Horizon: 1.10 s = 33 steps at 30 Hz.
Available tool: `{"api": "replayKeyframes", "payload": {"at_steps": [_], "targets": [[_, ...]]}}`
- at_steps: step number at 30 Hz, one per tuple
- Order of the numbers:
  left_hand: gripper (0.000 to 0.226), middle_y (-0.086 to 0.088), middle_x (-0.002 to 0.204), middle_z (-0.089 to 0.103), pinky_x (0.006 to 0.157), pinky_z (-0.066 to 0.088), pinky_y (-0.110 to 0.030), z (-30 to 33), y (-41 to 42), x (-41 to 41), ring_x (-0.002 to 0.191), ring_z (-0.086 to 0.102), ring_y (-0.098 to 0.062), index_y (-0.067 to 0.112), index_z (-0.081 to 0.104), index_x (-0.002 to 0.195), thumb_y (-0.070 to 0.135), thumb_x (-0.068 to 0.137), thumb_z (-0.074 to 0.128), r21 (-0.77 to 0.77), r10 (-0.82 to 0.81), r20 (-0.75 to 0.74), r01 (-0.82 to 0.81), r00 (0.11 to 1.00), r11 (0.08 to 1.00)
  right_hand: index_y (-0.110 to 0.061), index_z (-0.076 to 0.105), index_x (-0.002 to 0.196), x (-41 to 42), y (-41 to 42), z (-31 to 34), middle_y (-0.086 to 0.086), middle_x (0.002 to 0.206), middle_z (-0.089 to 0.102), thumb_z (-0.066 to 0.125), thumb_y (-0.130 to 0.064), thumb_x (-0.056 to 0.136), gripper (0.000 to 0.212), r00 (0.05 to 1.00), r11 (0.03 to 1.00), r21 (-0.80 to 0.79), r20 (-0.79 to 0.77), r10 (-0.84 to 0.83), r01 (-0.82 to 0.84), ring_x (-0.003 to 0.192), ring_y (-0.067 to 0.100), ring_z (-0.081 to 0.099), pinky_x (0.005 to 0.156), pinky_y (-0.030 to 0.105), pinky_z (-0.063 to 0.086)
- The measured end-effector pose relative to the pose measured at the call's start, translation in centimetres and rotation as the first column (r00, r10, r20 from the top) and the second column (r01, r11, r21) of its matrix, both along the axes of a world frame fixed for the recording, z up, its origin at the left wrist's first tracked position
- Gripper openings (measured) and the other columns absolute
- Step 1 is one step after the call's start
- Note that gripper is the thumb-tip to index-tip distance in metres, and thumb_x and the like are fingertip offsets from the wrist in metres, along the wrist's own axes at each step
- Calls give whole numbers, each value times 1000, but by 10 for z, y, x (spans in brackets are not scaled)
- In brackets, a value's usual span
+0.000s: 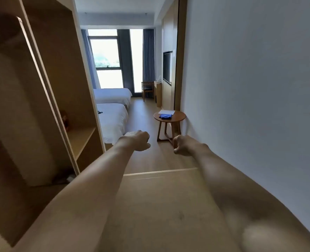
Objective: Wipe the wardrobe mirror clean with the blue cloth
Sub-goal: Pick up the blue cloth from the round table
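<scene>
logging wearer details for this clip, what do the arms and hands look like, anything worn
Both arms are bare to the edge of the picture: no sleeves, gloves, watch or rings show. The left hand and right hand are seen from behind, so the palms and fingers are hidden.
</scene>
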<state>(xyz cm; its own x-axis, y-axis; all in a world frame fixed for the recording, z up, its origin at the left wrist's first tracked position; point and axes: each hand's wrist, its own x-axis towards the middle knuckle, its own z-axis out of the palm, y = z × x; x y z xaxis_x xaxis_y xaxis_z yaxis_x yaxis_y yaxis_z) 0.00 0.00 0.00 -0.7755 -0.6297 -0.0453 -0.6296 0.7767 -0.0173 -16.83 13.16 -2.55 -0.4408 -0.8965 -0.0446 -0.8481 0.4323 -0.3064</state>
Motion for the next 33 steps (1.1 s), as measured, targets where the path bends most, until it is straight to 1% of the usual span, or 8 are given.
{"api": "replayKeyframes", "payload": {"at_steps": [3, 6, 12, 15, 18, 21, 29, 33], "targets": [[15, -5, 98, 61, 83, 57, -41, -8, -18, -13, 88, 63, -27, 20, 55, 88, 34, 95, 55, 7, -6, 10, 6, 1000, 1000, -17, 66, 106, -14, -14, -5, 5, 104, 66, 67, -22, 87, 20, 1000, 1000, 7, 21, -16, 15, 92, 23, 64, 89, 41, 56], [16, -2, 94, 59, 84, 56, -39, -19, -37, -33, 89, 63, -26, 21, 55, 88, 36, 95, 54, 7, 5, 52, -5, 999, 1000, -16, 67, 107, -36, -31, -13, 5, 104, 67, 67, -23, 88, 20, 1000, 999, 26, 25, -18, 18, 92, 22, 65, 88, 40, 56], [12, -4, 95, 59, 83, 56, -40, -30, -84, -104, 89, 63, -27, 21, 53, 85, 28, 94, 53, 0, 8, 91, -8, 996, 1000, -17, 64, 104, -112, -86, -31, 5, 99, 65, 64, -19, 87, 17, 1000, 999, 35, 15, 7, -8, 88, 21, 63, 84, 37, 57], [10, -5, 98, 61, 76, 54, -36, -32, -112, -153, 87, 62, -27, 19, 55, 88, 27, 94, 51, -16, 16, 78, -15, 997, 1000, -17, 63, 101, -159, -121, -34, 5, 98, 63, 62, -15, 88, 13, 999, 999, 33, 16, 35, -36, 86, 18, 63, 77, 31, 55], [10, -5, 100, 61, 68, 48, -32, -33, -140, -202, 85, 61, -27, 21, 53, 86, 28, 92, 51, -21, 37, 95, -35, 995, 999, -15, 62, 102, -205, -151, -34, 5, 99, 63, 62, -16, 90, 12, 998, 998, 39, 16, 56, -56, 88, 19, 61, 69, 26, 48], [8, -2, 96, 55, 67, 44, -33, -35, -162, -241, 86, 58, -26, 19, 53, 89, 25, 93, 50, -5, 45, 119, -45, 992, 999, -16, 61, 101, -246, -176, -37, 5, 99, 62, 62, -17, 90, 11, 998, 996, 61, 23, 62, -63, 90, 20, 61, 70, 27, 48], [6, -4, 101, 57, 77, 51, -36, -46, -224, -307, 90, 58, -26, 20, 53, 92, 25, 93, 51, 35, 83, 134, -88, 987, 995, -15, 63, 95, -322, -238, -50, 5, 96, 64, 62, -17, 88, 6, 996, 994, 84, 57, 69, -74, 84, 20, 61, 68, 28, 48], [7, -2, 98, 53, 78, 50, -35, -57, -262, -338, 92, 58, -28, 22, 54, 91, 29, 93, 53, 76, 96, 133, -107, 986, 991, -16, 64, 98, -350, -282, -60, 5, 97, 66, 65, -22, 88, 12, 993, 994, 65, 88, 76, -82, 86, 20, 64, 75, 32, 54]]}}
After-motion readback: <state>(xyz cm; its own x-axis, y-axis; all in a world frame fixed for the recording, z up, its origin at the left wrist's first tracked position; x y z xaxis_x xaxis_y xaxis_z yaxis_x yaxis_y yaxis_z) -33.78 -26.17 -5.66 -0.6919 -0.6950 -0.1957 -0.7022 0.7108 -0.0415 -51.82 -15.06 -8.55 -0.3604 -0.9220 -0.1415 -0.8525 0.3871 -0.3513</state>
